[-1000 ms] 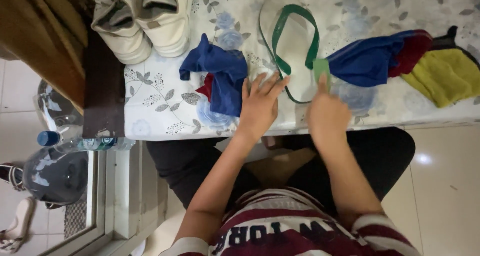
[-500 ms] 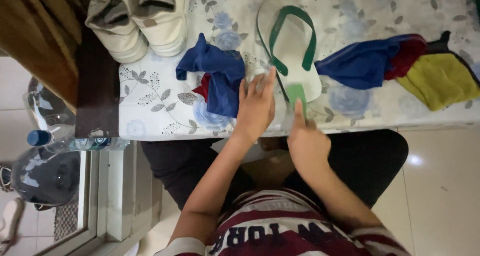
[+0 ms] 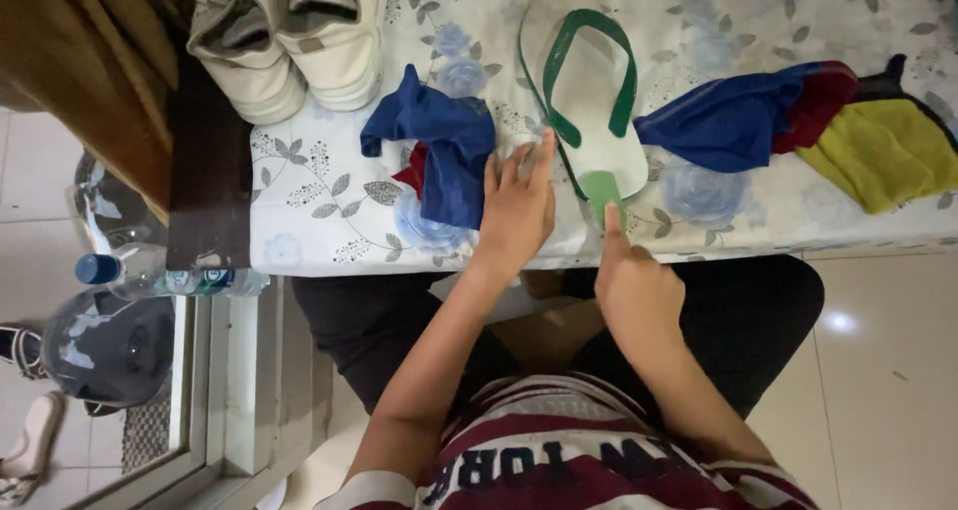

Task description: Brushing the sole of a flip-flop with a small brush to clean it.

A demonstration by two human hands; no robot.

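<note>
Pressing hand: the right hand [image 3: 634,290] is loosely curled, one finger touching the flip-flop's [image 3: 589,121] green heel tip, grasping nothing.
Flat hand: the left hand [image 3: 519,206] lies released on the counter [image 3: 329,221], beside the blue cloth [image 3: 439,141] at 9 o'clock.
Handling: probably light, bendy foam; take it by the sole's edge or green strap.
Far: white sneakers [image 3: 289,41] at 11 o'clock.
</note>
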